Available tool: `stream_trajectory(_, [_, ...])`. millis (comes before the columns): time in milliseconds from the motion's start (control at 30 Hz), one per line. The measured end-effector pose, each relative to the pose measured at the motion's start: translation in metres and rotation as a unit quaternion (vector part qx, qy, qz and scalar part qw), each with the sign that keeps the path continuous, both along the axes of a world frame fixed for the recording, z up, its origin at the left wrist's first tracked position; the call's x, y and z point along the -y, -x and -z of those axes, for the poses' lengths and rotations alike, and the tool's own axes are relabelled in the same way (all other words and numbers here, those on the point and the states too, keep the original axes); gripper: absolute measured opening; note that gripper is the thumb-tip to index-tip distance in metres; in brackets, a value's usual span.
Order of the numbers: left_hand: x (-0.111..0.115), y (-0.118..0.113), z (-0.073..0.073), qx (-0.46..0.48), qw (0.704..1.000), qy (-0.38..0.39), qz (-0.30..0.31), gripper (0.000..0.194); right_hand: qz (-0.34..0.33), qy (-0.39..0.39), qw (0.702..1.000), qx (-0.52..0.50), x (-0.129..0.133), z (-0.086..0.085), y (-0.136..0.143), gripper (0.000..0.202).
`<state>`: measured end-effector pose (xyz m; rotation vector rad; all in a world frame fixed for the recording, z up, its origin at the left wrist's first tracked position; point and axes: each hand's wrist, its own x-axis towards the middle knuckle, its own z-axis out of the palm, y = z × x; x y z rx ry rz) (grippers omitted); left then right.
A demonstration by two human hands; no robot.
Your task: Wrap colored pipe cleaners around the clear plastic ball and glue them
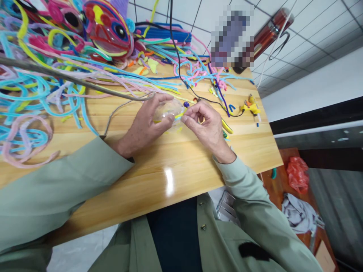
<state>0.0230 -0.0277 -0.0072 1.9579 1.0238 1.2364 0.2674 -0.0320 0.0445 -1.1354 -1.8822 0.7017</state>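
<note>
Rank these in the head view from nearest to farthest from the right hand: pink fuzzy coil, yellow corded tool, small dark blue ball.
From the right hand:
1. Small dark blue ball, just beyond its fingertips.
2. Yellow corded tool, to its right.
3. Pink fuzzy coil, far left, beyond the left hand.

No writing, label, brand or number can be read. An object (231, 37) at upper right is pixelated.

craft workspace, wooden table (181, 166), piled colourful pipe cleaners (42, 90), yellow glue gun (251, 105)
</note>
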Motion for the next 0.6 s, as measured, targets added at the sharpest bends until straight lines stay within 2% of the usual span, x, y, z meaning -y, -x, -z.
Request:
stream_trajectory(133, [0.000,0.000,0.001,0.000,1.000,0.001,-0.005,0.054,-0.001,0.024,1.000,-0.009,0.005,-0.001,0.005,0.032])
stream_trajectory(400, [0.000,0.000,0.003,0.013,1.000,-0.012,0.008,0.047,0.020,-0.011,1.000,-0.005,0.009,0.000,0.012,0.043])
stream_trajectory(600, [-0.003,-0.001,0.004,0.014,1.000,0.002,-0.015,0.062,0.022,-0.021,0.999,-0.008,0.009,0.005,0.014,0.037])
